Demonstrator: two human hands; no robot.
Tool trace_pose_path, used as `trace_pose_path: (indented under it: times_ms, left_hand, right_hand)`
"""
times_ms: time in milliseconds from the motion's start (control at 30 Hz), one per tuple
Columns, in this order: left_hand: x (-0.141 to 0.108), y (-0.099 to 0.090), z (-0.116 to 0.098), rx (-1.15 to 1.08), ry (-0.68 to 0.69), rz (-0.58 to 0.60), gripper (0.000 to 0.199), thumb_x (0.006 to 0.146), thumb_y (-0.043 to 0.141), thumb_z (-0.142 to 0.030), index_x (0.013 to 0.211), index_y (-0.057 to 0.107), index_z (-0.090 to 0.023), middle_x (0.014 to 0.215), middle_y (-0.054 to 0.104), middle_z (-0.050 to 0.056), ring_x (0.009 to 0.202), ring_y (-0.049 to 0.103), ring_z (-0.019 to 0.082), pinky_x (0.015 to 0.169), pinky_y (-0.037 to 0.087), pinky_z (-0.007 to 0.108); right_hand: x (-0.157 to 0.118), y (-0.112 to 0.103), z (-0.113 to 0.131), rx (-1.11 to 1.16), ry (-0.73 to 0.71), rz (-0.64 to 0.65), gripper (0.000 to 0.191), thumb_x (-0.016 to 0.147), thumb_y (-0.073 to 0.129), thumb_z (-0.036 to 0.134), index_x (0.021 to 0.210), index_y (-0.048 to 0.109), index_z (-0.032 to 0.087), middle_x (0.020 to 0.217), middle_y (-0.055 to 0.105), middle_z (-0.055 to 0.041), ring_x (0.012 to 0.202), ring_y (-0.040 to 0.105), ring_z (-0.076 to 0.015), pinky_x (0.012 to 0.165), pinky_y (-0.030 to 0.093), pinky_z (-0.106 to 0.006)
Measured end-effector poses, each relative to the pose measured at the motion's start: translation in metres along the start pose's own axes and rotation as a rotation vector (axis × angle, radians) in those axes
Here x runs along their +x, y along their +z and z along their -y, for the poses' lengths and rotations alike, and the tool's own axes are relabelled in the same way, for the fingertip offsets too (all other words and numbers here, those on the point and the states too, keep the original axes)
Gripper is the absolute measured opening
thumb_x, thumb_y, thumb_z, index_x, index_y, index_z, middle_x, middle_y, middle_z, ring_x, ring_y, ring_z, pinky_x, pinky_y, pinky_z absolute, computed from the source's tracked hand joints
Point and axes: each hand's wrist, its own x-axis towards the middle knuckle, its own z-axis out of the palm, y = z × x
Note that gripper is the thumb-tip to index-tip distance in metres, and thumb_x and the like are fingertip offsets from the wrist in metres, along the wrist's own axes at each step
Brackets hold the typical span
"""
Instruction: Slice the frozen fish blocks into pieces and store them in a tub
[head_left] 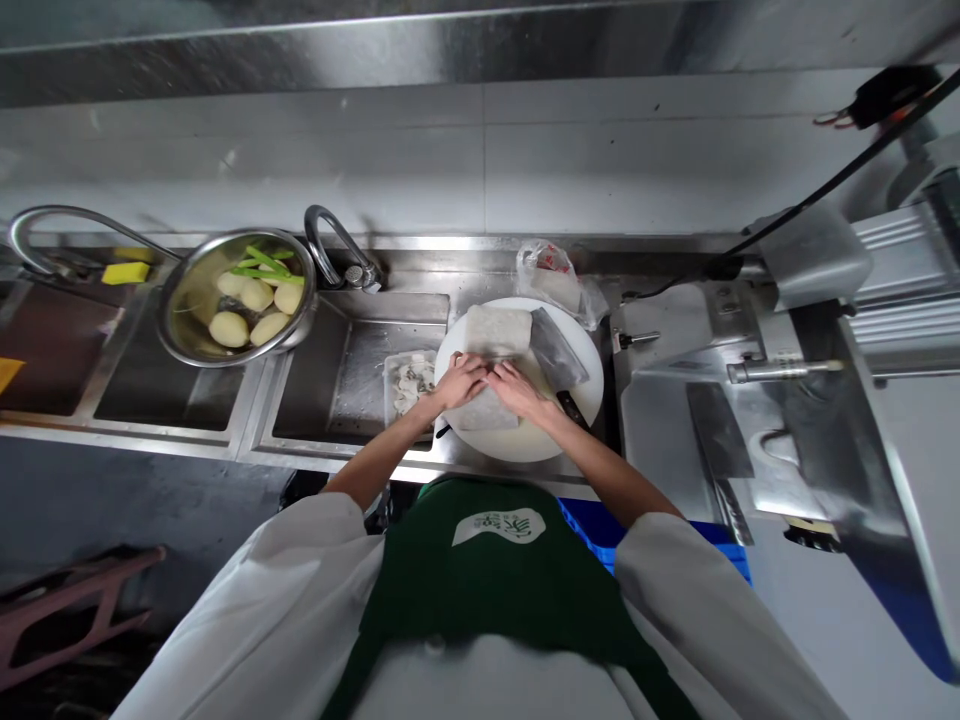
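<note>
A round white cutting board [590,355] lies in front of me, with thin, pale, whitish sheets [496,330] stacked on it. My left hand [463,381] and my right hand [516,390] meet at the middle of these sheets. Both hands have curled fingers, pressed together on the near part of the pale sheet, and the fingertips are partly hidden. Right of the stack, a cleaver [559,350] rests on the board, its dark handle beside my right wrist.
Behind the board sits a clear plastic bag [559,280]. To the left, a plastic tub [409,385] of pale pieces stands in the sink [360,345]. A steel bowl [174,330] holds peeled potatoes and green stalks. On the right, another cleaver [720,430] lies by a metal machine [825,400].
</note>
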Motion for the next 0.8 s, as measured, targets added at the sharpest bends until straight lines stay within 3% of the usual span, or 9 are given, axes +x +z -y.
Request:
trace_pose_path:
  times_ms: [67, 167, 300, 400, 467, 533, 667, 733, 800]
  left_hand:
    - [-0.015, -0.003, -0.008, -0.064, 0.124, 0.054, 0.034, 0.108, 0.039, -0.035, 0.101, 0.067, -0.019, 0.107, 0.067, 0.012, 0.110, 0.057, 0.027, 0.114, 0.035, 0.050]
    - [-0.043, -0.011, -0.030, -0.178, 0.158, 0.068, 0.039, 0.110, 0.035, -0.040, 0.091, 0.062, -0.020, 0.087, 0.064, 0.007, 0.086, 0.060, 0.022, 0.097, 0.048, 0.040]
    - [-0.075, -0.032, -0.078, -0.361, 0.077, -0.026, 0.031, 0.109, 0.041, -0.040, 0.095, 0.062, -0.021, 0.087, 0.065, 0.005, 0.078, 0.060, 0.018, 0.075, 0.049, 0.029]
    - [-0.082, -0.053, -0.117, -0.540, -0.041, -0.132, 0.025, 0.108, 0.049, -0.039, 0.102, 0.063, -0.020, 0.084, 0.065, 0.003, 0.072, 0.059, 0.014, 0.067, 0.046, 0.025]
    - [-0.076, -0.066, -0.137, -0.707, -0.145, -0.232, 0.026, 0.105, 0.056, -0.043, 0.101, 0.063, -0.018, 0.079, 0.063, 0.001, 0.067, 0.055, 0.012, 0.062, 0.044, 0.022]
    - [-0.062, -0.076, -0.148, -0.899, -0.229, -0.355, 0.031, 0.101, 0.063, -0.049, 0.097, 0.062, -0.018, 0.074, 0.059, -0.001, 0.061, 0.051, 0.010, 0.058, 0.041, 0.021]
    - [-0.027, -0.091, -0.145, -1.136, -0.273, -0.490, 0.040, 0.091, 0.075, -0.056, 0.093, 0.061, -0.019, 0.070, 0.050, -0.004, 0.054, 0.041, 0.007, 0.050, 0.034, 0.020]
    - [-0.010, -0.093, -0.134, -1.152, -0.265, -0.538, 0.041, 0.089, 0.077, -0.056, 0.092, 0.060, -0.019, 0.072, 0.047, -0.004, 0.056, 0.040, 0.007, 0.051, 0.034, 0.020]
    - [0.006, -0.091, -0.118, -1.135, -0.264, -0.602, 0.042, 0.087, 0.078, -0.057, 0.091, 0.059, -0.020, 0.076, 0.048, -0.003, 0.061, 0.044, 0.009, 0.055, 0.037, 0.020]
  right_hand:
    - [-0.019, 0.000, 0.012, 0.035, -0.051, 0.030, 0.036, 0.099, 0.044, 0.004, 0.123, 0.068, 0.016, 0.120, 0.065, -0.0125, 0.113, 0.060, -0.0243, 0.098, 0.048, -0.034]
    - [-0.051, -0.010, 0.031, 0.148, -0.123, 0.025, 0.033, 0.099, 0.045, 0.004, 0.120, 0.067, 0.017, 0.116, 0.064, -0.0112, 0.097, 0.063, -0.0212, 0.085, 0.051, -0.032]
    - [-0.087, -0.036, 0.049, 0.546, -0.119, -0.183, 0.020, 0.106, 0.045, 0.019, 0.101, 0.065, 0.020, 0.102, 0.062, -0.0065, 0.083, 0.060, -0.0179, 0.079, 0.051, -0.032]
    - [-0.099, -0.048, 0.048, 0.948, -0.053, -0.358, 0.013, 0.103, 0.059, 0.034, 0.105, 0.062, 0.022, 0.106, 0.062, -0.0059, 0.097, 0.062, -0.0192, 0.089, 0.052, -0.034]
    - [-0.098, -0.043, 0.041, 1.206, -0.030, -0.337, 0.033, 0.093, 0.074, 0.044, 0.114, 0.062, 0.022, 0.116, 0.064, -0.0080, 0.110, 0.063, -0.0225, 0.097, 0.052, -0.037]
    - [-0.092, -0.027, 0.035, 1.478, 0.007, -0.210, 0.053, 0.080, 0.085, 0.054, 0.116, 0.062, 0.022, 0.119, 0.066, -0.0100, 0.115, 0.064, -0.0259, 0.099, 0.053, -0.039]
    - [-0.078, 0.011, 0.044, 1.944, 0.199, 0.011, 0.066, 0.061, 0.091, 0.066, 0.105, 0.068, 0.023, 0.106, 0.073, -0.0094, 0.106, 0.070, -0.0288, 0.094, 0.058, -0.041]
    - [-0.069, 0.019, 0.053, 2.162, 0.262, -0.015, 0.064, 0.063, 0.087, 0.069, 0.105, 0.069, 0.024, 0.104, 0.075, -0.0088, 0.106, 0.071, -0.0299, 0.091, 0.060, -0.043]
    - [-0.059, 0.017, 0.054, 2.352, 0.324, -0.164, 0.059, 0.071, 0.081, 0.069, 0.110, 0.069, 0.026, 0.109, 0.076, -0.0087, 0.113, 0.069, -0.0308, 0.089, 0.062, -0.045]
